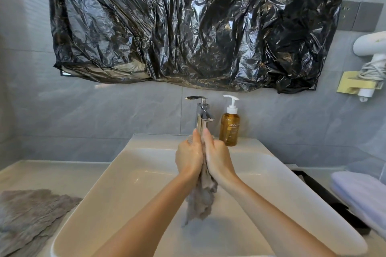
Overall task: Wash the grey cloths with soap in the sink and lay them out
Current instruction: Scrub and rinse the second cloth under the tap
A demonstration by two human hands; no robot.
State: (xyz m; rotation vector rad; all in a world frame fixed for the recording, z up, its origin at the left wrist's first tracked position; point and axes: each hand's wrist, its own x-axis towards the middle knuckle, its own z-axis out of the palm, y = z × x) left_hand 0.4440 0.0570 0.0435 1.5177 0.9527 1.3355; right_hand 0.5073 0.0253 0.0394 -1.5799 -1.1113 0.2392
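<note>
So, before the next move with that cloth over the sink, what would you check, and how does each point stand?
1. Grip: left hand and right hand hold the grey cloth between them: ok.
2. Cloth hangs over the sink, so drips stay inside: ok.
3. Soap bottle upright beside the faucet: ok.
4. Water running: cannot tell.
5. Soap rinsed out: cannot tell.
6. Laying spot: other cloth lies on the left counter, bare counter behind it: ok.
</note>
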